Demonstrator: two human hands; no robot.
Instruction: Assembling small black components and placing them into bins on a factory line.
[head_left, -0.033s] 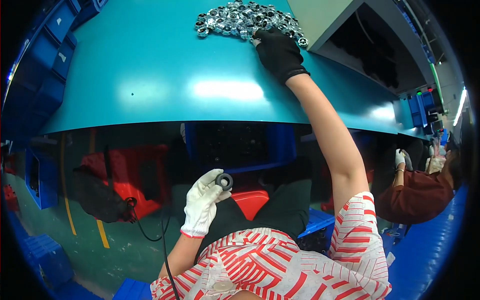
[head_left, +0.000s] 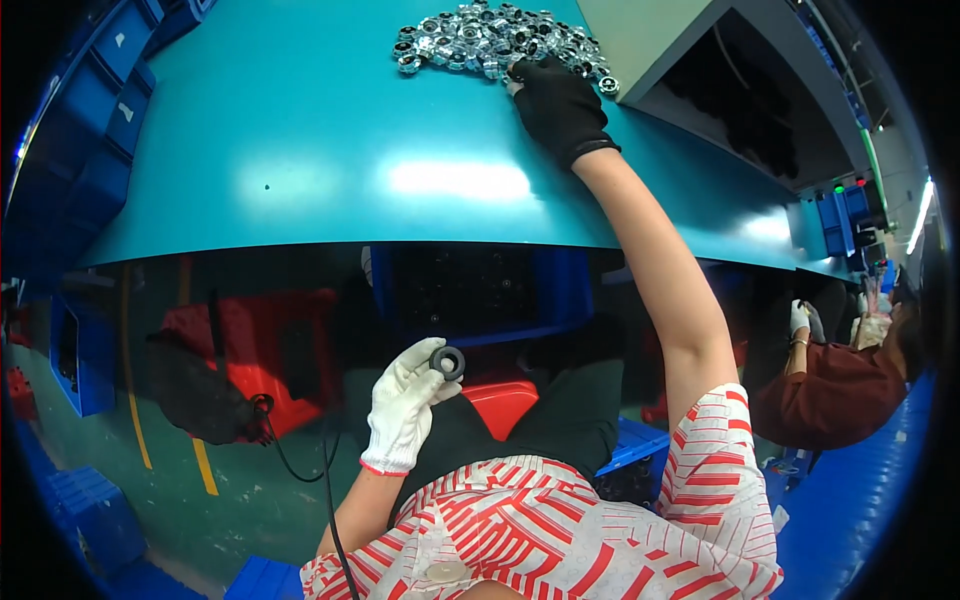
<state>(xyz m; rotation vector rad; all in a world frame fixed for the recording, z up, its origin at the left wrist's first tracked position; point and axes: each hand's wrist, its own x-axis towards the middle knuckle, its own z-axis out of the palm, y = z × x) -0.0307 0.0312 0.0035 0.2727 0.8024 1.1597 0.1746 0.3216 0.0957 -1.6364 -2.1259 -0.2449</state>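
Observation:
My left hand, in a white knitted glove with a red cuff edge, is raised before my lap. Its thumb and fingers pinch a thick black ring with a round hole. Stretched far forward over the table, my right hand wears a black glove that leaves the fingertips bare. Its fingers are curled at the near edge of a pile of small shiny round metal parts with dark centres. The back of the glove hides most of the grip, so what sits between those fingertips is unclear.
The teal tabletop has a grey box-like housing at its right. Blue bins line the left. Below the table edge are a blue crate and a red stool. A black cable hangs beside my left arm. A co-worker sits at right.

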